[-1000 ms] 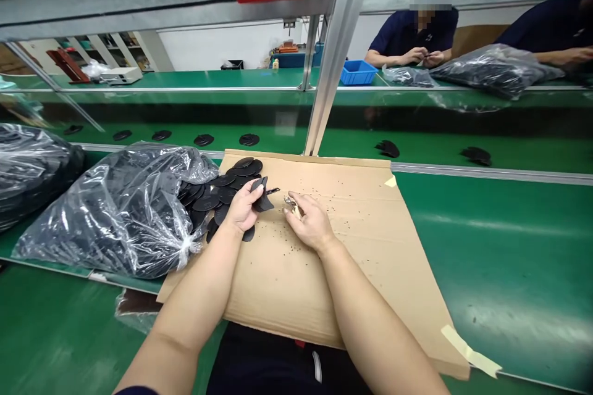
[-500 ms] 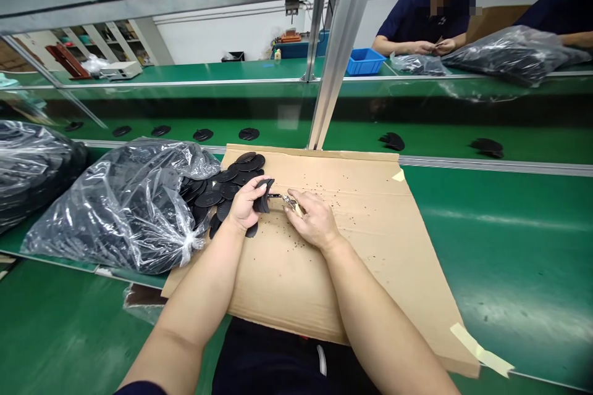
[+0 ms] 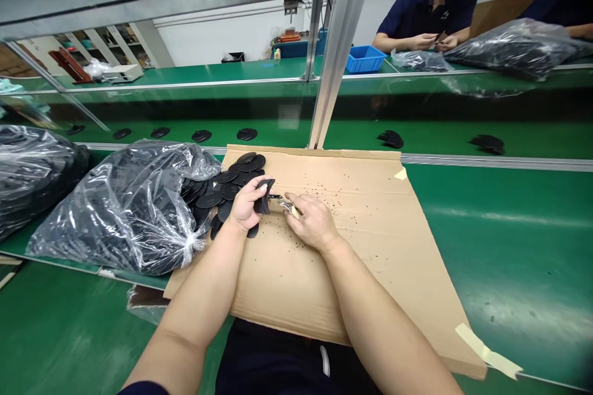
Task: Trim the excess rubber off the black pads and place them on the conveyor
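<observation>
My left hand (image 3: 245, 205) is closed round black curved plastic pieces (image 3: 264, 196), held on edge above the cardboard sheet (image 3: 296, 296). In my right hand (image 3: 314, 220) is a pair of small metal nippers (image 3: 286, 203) with a pale handle. The tips of the nippers point left, close against the black pieces; whether they touch is too small to tell. Beside my left hand lies a heap of black oval plastic pieces (image 3: 227, 190), spilling from a clear plastic bag (image 3: 115, 210). Tiny dark bits lie scattered over the cardboard round my right hand.
Another full bag (image 3: 37, 173) stands at the far left. Black pieces (image 3: 247, 134) sit spaced along the green strip behind the cardboard. A metal post (image 3: 340, 49) rises at its back edge. Across the bench are a blue bin (image 3: 365, 59) and a co-worker (image 3: 430, 18) handling something small.
The view has shifted slightly. My hands keep nearly the same pose, with the nippers still at the black pieces. The co-worker across the bench has raised a small dark piece between the hands.
</observation>
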A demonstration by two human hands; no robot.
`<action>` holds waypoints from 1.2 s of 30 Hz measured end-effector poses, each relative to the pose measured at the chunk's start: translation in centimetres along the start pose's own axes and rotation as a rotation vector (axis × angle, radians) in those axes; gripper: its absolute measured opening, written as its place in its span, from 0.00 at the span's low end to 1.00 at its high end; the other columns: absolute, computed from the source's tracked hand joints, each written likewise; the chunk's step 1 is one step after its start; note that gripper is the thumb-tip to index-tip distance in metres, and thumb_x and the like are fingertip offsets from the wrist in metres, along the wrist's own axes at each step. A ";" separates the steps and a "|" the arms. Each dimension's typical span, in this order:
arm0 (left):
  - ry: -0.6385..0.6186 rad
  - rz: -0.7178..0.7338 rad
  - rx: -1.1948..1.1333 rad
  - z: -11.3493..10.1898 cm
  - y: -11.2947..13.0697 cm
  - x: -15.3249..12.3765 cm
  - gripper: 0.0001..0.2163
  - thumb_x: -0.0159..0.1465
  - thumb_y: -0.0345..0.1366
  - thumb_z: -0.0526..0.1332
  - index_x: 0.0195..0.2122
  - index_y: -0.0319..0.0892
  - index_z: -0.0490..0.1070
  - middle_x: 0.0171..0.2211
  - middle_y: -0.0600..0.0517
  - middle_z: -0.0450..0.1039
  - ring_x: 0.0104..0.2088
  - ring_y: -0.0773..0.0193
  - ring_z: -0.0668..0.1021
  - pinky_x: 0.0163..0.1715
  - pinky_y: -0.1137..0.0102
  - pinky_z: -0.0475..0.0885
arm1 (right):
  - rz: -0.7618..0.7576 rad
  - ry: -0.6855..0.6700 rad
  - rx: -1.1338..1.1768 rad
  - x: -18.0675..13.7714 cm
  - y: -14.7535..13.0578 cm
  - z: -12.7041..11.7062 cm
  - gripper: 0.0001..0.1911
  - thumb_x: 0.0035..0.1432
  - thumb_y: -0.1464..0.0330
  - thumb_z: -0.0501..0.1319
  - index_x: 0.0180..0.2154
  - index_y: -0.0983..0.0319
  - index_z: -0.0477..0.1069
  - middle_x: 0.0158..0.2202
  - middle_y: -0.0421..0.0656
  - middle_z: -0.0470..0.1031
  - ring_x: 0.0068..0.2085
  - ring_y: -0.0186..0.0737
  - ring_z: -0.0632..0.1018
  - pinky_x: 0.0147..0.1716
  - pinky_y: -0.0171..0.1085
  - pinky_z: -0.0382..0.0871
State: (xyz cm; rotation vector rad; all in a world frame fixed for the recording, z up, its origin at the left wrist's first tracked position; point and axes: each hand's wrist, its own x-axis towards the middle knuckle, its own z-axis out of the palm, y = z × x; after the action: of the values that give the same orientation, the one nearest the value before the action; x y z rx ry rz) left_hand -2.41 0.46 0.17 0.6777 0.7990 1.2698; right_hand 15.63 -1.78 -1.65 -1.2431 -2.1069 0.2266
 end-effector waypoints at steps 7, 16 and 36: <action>0.003 0.022 -0.023 -0.5 0.1 0.2 0.18 0.49 0.29 0.68 0.42 0.39 0.72 0.26 0.53 0.73 0.26 0.69 0.75 0.19 0.78 0.66 | -0.053 0.127 0.058 0.2 0.2 -0.6 0.20 0.54 0.68 0.58 0.49 0.62 0.73 0.35 0.45 0.77 0.38 0.43 0.76 0.43 0.40 0.71; -0.011 0.018 -0.036 -0.3 0.0 0.2 0.18 0.49 0.28 0.68 0.42 0.37 0.72 0.27 0.53 0.73 0.27 0.69 0.76 0.21 0.79 0.67 | -0.074 0.103 -0.034 0.1 0.0 -0.6 0.18 0.56 0.69 0.58 0.49 0.63 0.73 0.35 0.45 0.77 0.38 0.43 0.76 0.43 0.39 0.70; 0.020 -0.010 -0.054 -0.2 -0.1 0.2 0.18 0.49 0.28 0.67 0.43 0.37 0.71 0.25 0.52 0.73 0.25 0.69 0.75 0.18 0.79 0.65 | 0.011 -0.058 -0.135 0.2 -0.3 -1.1 0.23 0.52 0.72 0.56 0.51 0.61 0.72 0.39 0.45 0.78 0.42 0.44 0.76 0.48 0.38 0.67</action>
State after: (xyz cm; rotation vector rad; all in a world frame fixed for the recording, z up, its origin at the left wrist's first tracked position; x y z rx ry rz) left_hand -2.51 0.63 -0.09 0.6175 0.7809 1.2867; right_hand 16.07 -1.92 -0.58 -1.3419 -2.1959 0.1281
